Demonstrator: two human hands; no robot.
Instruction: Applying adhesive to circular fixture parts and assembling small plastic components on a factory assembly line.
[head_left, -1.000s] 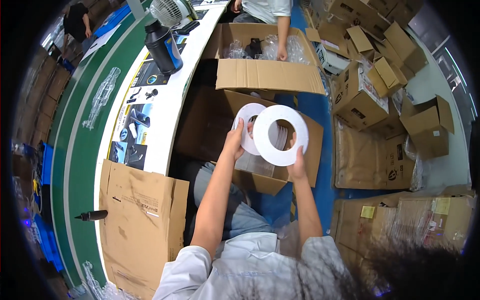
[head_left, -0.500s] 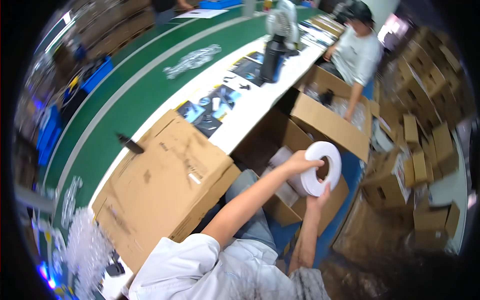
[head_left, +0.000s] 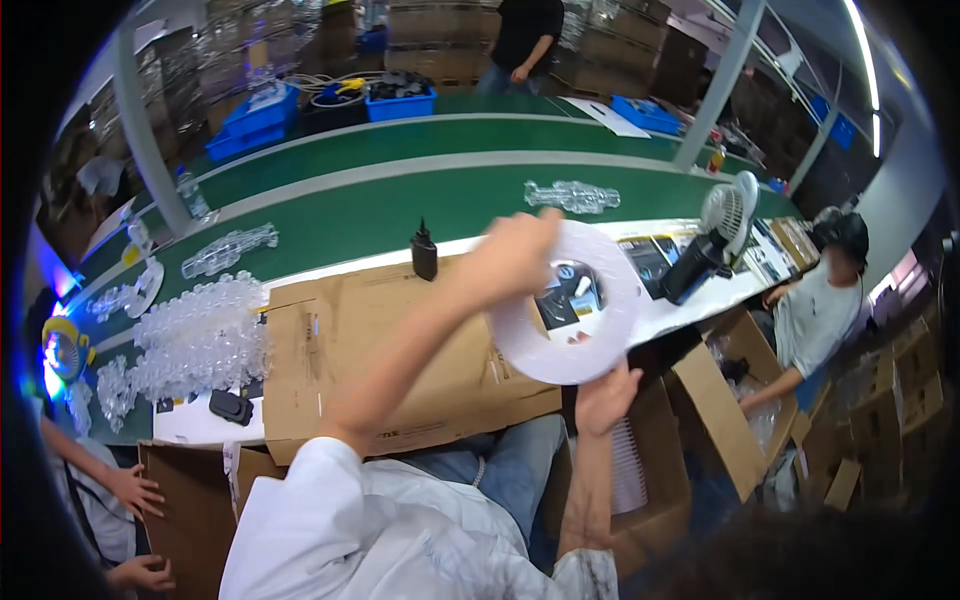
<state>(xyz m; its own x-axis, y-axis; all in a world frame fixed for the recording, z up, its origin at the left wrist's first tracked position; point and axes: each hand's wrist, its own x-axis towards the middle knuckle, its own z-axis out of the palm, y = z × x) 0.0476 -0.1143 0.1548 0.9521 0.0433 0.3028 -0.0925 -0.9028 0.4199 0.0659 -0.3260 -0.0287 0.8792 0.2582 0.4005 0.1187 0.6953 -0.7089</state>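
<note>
A wide, flat white ring (head_left: 622, 300) is held up in front of me, over the right end of a flat brown carton on the bench. My left hand (head_left: 515, 258), blurred by motion, grips its upper left edge. Below, my right hand (head_left: 605, 397) holds the ring's lower right edge. Through its hole part of the bench and some dark printed sheets show. The brown carton (head_left: 385, 340) lies under my left forearm, with a small black bottle (head_left: 424, 252) upright at its far edge. Ribbed white pieces (head_left: 625, 470) stand in an open box (head_left: 665, 475) beside my right forearm.
Bubble wrap (head_left: 200, 335) and a black object (head_left: 231, 407) lie left of the carton. A fan (head_left: 725, 215) stands on the bench at right. One co-worker (head_left: 825, 310) reaches into an open box (head_left: 720, 420); another person's hands (head_left: 135, 490) are at lower left.
My view has swung left to face the bench. Both hands have carried the white ring up and away from the open box, and it is now over the carton.
</note>
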